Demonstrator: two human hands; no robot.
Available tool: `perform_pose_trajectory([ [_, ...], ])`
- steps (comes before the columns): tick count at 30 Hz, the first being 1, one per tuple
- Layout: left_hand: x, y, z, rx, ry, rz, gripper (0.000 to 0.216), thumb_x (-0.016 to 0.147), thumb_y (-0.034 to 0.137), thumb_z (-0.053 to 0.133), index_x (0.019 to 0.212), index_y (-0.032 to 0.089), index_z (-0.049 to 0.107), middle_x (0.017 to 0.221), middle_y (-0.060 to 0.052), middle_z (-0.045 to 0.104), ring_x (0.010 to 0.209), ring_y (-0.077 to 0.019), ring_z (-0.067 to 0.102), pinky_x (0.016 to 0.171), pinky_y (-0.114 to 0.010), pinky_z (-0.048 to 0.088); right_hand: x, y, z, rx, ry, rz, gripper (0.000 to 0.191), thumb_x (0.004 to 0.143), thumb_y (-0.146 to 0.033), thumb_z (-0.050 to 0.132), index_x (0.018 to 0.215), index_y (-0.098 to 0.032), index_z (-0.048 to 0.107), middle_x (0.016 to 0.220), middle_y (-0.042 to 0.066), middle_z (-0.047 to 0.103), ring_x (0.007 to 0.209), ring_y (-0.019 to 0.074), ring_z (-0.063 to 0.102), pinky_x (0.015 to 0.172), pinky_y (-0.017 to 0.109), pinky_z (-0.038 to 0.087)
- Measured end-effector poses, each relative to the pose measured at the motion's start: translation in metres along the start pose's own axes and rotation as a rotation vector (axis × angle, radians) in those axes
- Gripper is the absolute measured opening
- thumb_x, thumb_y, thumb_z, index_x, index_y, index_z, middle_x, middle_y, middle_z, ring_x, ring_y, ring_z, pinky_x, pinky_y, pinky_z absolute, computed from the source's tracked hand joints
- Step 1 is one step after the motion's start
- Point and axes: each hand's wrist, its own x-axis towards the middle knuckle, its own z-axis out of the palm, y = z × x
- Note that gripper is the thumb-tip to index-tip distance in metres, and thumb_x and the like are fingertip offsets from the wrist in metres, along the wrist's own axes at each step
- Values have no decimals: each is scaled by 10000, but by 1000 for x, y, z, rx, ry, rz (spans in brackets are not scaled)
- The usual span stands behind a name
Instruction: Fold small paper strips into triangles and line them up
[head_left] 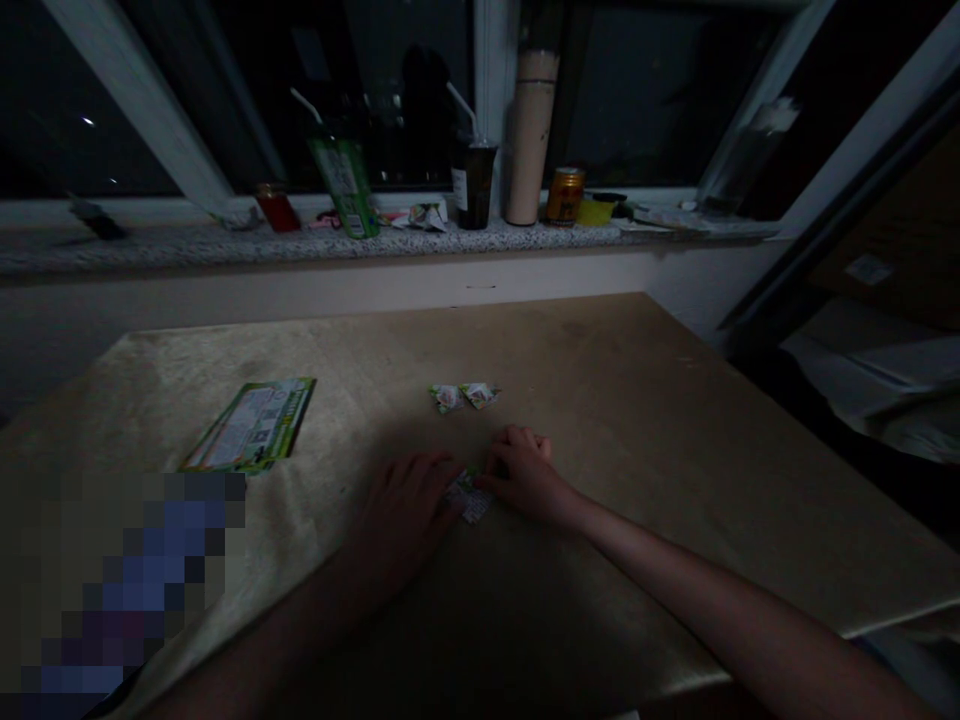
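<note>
A small folded piece of printed paper (471, 500), white and green, lies on the table between my hands. My left hand (409, 500) holds its left side, fingers over the upper edge and thumb lower down. With thumb and curled fingers, my right hand (521, 470) pinches the paper's upper right side. Beyond them, two small folded paper pieces (448, 397) sit side by side, triangular in outline. To the left is a fanned stack of green and white printed leaflets (259, 425). Dim light hides the paper's finer creases.
A tan cloth covers the table (600, 400). On the granite windowsill (412, 240) behind stand a green can (345, 185) with a straw, a dark cup (474, 185), a pink flask (531, 140) and an orange can (565, 196). A blurred-out patch (142, 590) covers the lower left.
</note>
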Motion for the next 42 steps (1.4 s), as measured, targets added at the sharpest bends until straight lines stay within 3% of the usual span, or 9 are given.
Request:
perform_pose_trajectory([
  [4, -26, 25, 5, 83, -77, 228, 627, 909, 440, 456, 1416, 98, 318, 1445, -149, 383, 1299, -276, 373, 1052, -410, 312, 3, 1, 0, -14, -30, 19, 182, 800, -342, 677, 752, -172, 635, 966, 46, 548, 971, 209, 452, 794, 335, 252],
  [9, -41, 31, 16, 74, -53, 176, 770, 880, 529, 452, 1476, 137, 163, 1494, -136, 297, 1345, -281, 314, 1069, -411, 308, 5, 3, 0, 17, -15, 27, 252, 785, -415, 684, 713, -177, 646, 945, 37, 558, 971, 203, 457, 791, 336, 241],
  [22, -38, 28, 9, 119, -99, 174, 640, 904, 502, 428, 1424, 143, 325, 1462, -127, 365, 1315, -274, 367, 1065, -408, 311, 6, 1, -3, 31, -36, 61, 320, 750, -476, 700, 670, -171, 645, 953, 27, 571, 969, 198, 461, 798, 340, 229],
  [32, -38, 19, 9, -9, -157, 175, 610, 923, 454, 423, 1452, 191, 270, 1489, -95, 320, 1338, -264, 335, 1081, -420, 307, 8, 5, -1, 10, -30, 45, 297, 770, -456, 686, 671, -178, 645, 936, 21, 573, 954, 197, 458, 778, 335, 227],
  [42, -33, 15, -12, -12, -281, 194, 596, 928, 443, 424, 1442, 165, 303, 1476, -100, 334, 1338, -240, 342, 1104, -411, 278, 8, 0, -4, 18, -34, 72, 221, 717, -340, 755, 647, -169, 632, 908, 15, 566, 944, 192, 457, 757, 324, 216],
])
